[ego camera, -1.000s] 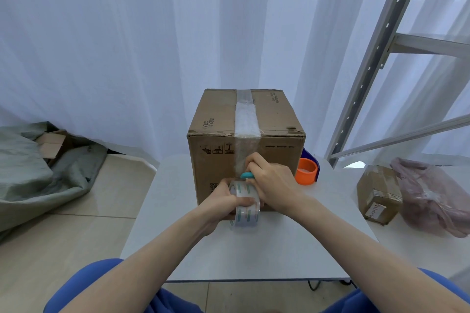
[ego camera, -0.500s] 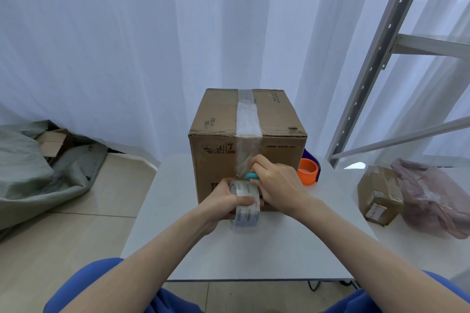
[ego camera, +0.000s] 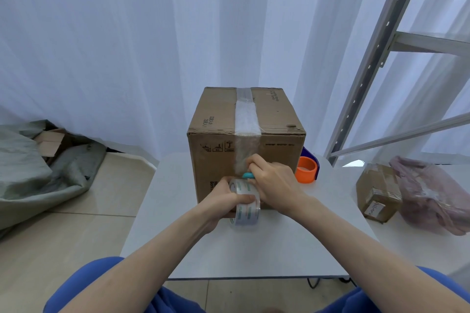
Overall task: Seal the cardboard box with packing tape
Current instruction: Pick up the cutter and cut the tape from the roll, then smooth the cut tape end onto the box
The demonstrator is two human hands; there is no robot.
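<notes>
A brown cardboard box (ego camera: 218, 119) stands on the white table (ego camera: 254, 246). A strip of clear tape (ego camera: 245, 114) runs along the middle of its top and down its near face. My left hand (ego camera: 223, 201) grips a roll of clear packing tape (ego camera: 246, 208) held against the lower part of that face. My right hand (ego camera: 274, 183) is closed around a small teal tool (ego camera: 248, 175), pressed to the tape just above the roll. The tool's tip is hidden by my fingers.
An orange tape roll (ego camera: 306, 169) with a dark blue piece behind it sits right of the box. A small taped parcel (ego camera: 377, 192) and a pink bag (ego camera: 432, 198) lie far right. A metal shelf frame (ego camera: 368, 66) rises at right. Grey sacks (ego camera: 38, 168) lie on the floor at left.
Both hands stay at the box's near face; my right hand with the teal tool has shifted slightly across the tape. The roll has barely moved.
</notes>
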